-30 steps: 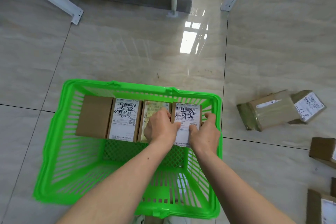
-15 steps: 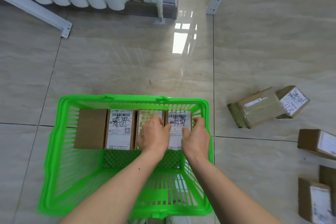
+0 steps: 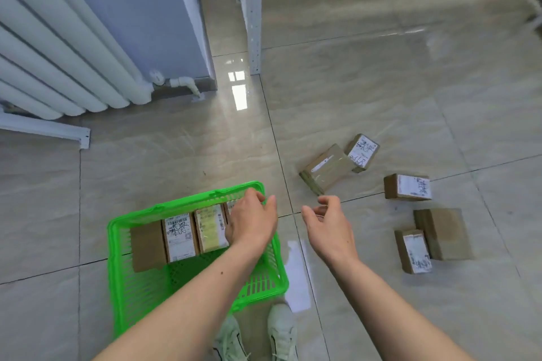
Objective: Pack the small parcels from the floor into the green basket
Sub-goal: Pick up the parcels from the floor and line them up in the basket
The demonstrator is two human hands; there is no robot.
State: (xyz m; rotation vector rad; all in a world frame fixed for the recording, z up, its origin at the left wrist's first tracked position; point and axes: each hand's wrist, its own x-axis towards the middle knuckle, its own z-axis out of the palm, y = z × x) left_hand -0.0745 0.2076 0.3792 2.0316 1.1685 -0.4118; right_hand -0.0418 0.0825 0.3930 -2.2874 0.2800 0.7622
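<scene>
Green basket (image 3: 123, 243) on tiled floor (image 3: 176, 161), low left of view; row of parcels (image 3: 179, 236) stands along its far wall; left hand (image 3: 252, 223) hovers over row's right end, hiding last parcel there, fingers relaxed, holding nothing; right hand (image 3: 330, 227) out over floor beside basket, fingers loosely curled, empty; five loose parcels (image 3: 328, 168) scattered on floor to right, well apart from basket; white radiator (image 3: 58, 47) upper left; metal shelf leg (image 3: 253, 14) beyond; pale shoes (image 3: 281, 331) at bottom edge.
</scene>
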